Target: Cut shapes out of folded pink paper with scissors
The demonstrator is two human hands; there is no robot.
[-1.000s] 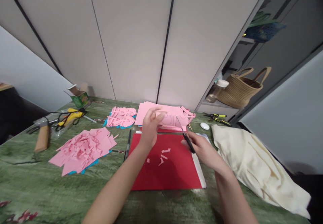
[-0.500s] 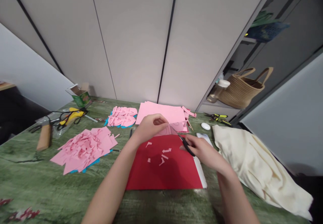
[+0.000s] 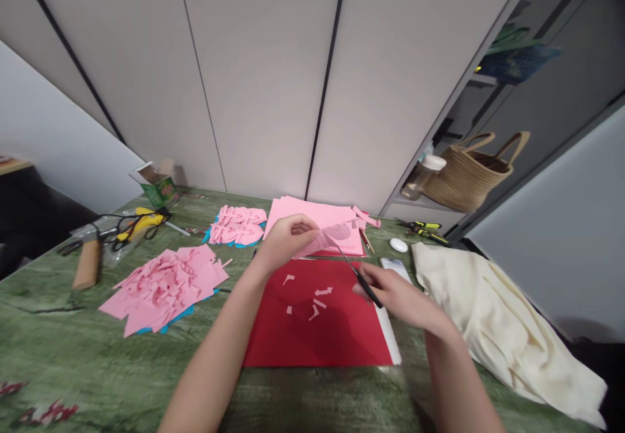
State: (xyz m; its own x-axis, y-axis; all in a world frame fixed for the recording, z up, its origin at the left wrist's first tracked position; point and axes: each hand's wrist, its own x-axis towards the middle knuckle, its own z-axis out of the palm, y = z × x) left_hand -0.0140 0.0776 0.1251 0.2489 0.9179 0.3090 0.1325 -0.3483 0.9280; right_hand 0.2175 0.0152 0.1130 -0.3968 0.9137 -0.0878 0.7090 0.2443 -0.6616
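My left hand [image 3: 291, 241] pinches a piece of pink paper [image 3: 336, 232] with curved lines drawn on it. In my right hand [image 3: 390, 286] are scissors [image 3: 367, 288] with black handles, their blades pointing up and left to the edge of that paper. Both hands are above a red sheet [image 3: 317, 338], on which several small pink scraps [image 3: 319, 303] lie. Behind the held piece is a stack of pink paper [image 3: 312, 210]. Whether the blades are fully closed is hard to tell.
Left lies a heap of pink paper cutouts [image 3: 168, 283], with a smaller pile of pink pieces [image 3: 237, 224] behind it. A yellow glue gun [image 3: 141, 223] and a green box [image 3: 160, 189] stand further left. At right are a cream cloth [image 3: 488, 316], a white mouse [image 3: 398, 245] and pliers [image 3: 424, 230].
The pink piece has turned in my left hand, showing more of its face. My left hand has shifted slightly left, and the scissors have tilted a little.
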